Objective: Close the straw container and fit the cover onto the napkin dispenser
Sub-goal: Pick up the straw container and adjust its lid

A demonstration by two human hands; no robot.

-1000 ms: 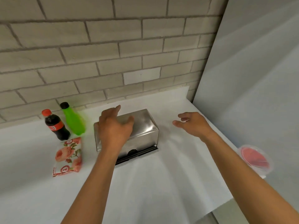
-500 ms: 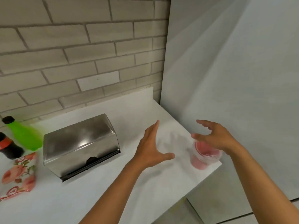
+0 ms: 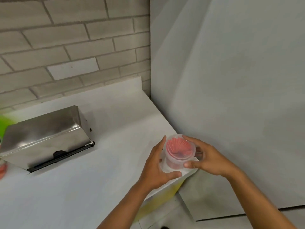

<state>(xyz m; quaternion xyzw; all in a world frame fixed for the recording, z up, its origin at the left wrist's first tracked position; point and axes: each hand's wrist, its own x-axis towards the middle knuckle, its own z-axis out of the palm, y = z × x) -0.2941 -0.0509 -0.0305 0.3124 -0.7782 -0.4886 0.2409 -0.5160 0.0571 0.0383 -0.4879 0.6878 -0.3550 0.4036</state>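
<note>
White counter; left hand and right hand clasp the straw container.

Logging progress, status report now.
Left hand and right hand both cupping straw container. Lid state unclear. Napkin dispenser untouched. Nothing obstructing.

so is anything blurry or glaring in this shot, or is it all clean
Head view: the green bottle at the left edge is smeared by motion blur; the steel napkin dispenser shows bright glare streaks; the straw container between both hands is fairly sharp; brick lines bow from wide-angle distortion.
</note>
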